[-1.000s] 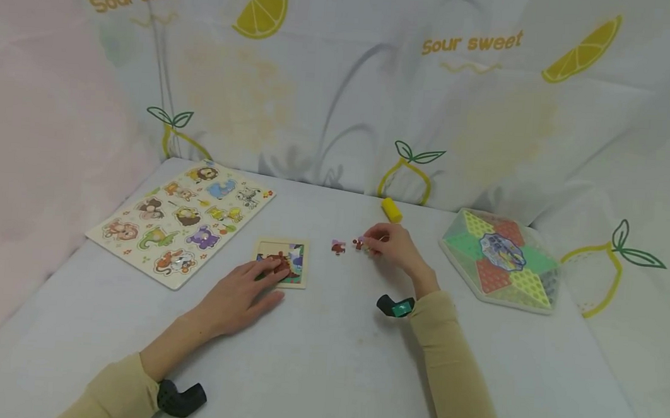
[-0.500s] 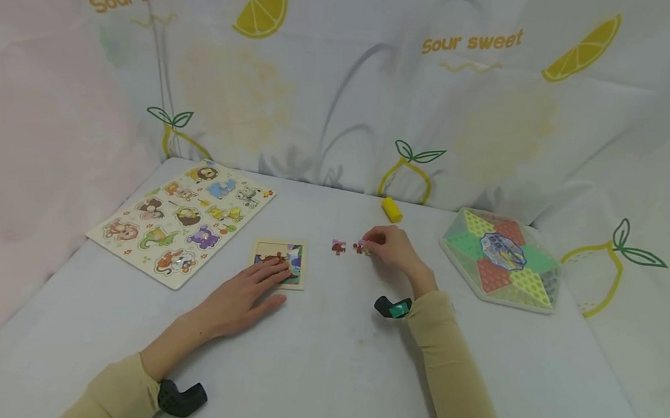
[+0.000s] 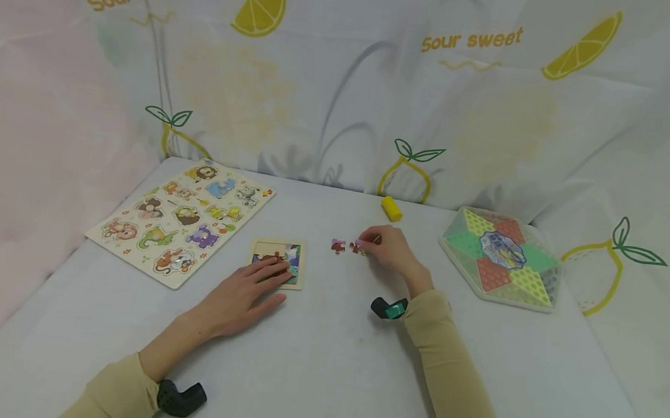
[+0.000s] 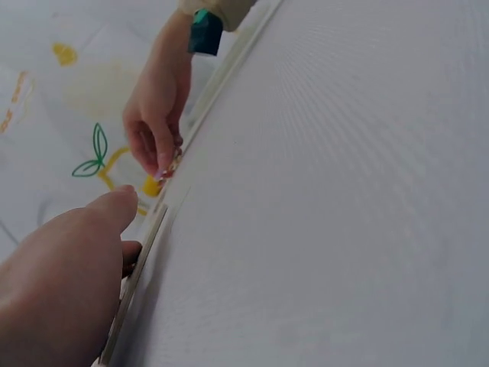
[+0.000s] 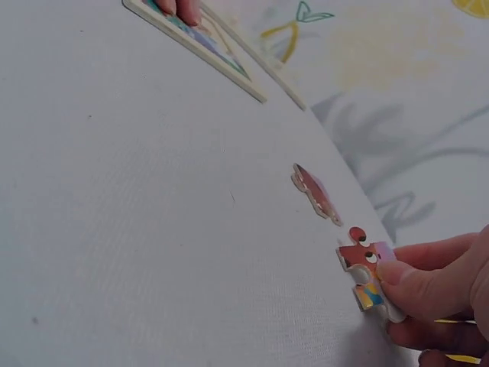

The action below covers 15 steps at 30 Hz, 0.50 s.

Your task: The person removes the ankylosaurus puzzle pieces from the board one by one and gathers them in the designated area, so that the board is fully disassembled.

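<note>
My left hand lies with extended fingers on a small wooden-framed jigsaw puzzle, covering part of its picture. Between thumb and fingers, my right hand pinches a jigsaw piece printed with brown-red, lilac and two cartoon eyes. The right wrist view shows this piece tilted close over the white table. Just left of it in the head view, another brown-red and lilac jigsaw piece lies loose, apart from the frame. Empty space shows at the upper left of the puzzle's picture.
A large animal peg board lies at the left. At the back stands a yellow cylinder, beyond the right hand. A hexagonal game box with coloured triangles sits at the right. A printed curtain hangs behind the table.
The pinched piece has turned and shifted slightly left with my right hand. My left fingers have drawn closer together, and the framed puzzle has slid a little left.
</note>
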Each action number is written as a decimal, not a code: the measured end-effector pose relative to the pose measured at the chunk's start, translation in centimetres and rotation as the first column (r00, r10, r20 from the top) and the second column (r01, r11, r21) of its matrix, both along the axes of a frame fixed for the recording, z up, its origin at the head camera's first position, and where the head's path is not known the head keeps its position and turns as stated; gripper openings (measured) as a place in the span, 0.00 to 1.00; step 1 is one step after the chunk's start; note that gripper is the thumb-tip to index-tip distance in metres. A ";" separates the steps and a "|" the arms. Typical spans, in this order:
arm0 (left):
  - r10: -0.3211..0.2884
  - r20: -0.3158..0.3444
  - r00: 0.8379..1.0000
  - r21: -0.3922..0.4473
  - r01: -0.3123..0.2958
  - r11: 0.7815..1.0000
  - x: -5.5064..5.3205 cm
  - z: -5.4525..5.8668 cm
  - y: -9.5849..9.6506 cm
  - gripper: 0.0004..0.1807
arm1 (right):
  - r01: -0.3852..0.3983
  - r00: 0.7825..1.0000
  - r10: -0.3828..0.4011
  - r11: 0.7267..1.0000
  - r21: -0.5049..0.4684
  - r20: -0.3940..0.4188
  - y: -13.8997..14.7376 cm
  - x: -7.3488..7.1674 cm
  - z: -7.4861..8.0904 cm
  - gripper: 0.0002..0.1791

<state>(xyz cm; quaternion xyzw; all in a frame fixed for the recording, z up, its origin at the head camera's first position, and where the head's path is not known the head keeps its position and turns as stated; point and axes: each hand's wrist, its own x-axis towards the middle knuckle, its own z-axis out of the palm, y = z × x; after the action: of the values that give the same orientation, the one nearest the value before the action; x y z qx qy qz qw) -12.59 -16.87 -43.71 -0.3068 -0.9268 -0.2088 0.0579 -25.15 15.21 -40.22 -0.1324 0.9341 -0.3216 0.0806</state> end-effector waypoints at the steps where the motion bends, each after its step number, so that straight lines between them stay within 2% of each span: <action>1: -0.005 -0.001 1.000 0.000 0.005 1.000 0.0 0.0 0.0 0.28 | 0.000 1.000 0.000 1.000 0.006 -0.003 0.0 0.0 0.0 0.10; 9: -0.013 0.040 0.999 -0.008 0.014 1.000 0.2 0.1 0.1 0.31 | 0.011 0.999 -0.009 0.999 0.046 -0.043 -0.1 -0.1 -0.5 0.09; 15: -0.012 0.053 0.999 0.000 0.012 1.000 0.1 0.1 0.1 0.31 | -0.023 0.993 0.028 0.998 0.051 -0.113 -0.4 -0.2 -1.0 0.08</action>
<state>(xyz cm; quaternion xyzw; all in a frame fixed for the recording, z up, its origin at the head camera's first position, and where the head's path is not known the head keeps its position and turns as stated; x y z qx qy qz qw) -12.44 -16.81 -43.61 -0.3067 -0.9261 -0.2172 0.0319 -25.31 14.84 -41.18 -0.1603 0.9430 -0.2894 0.0348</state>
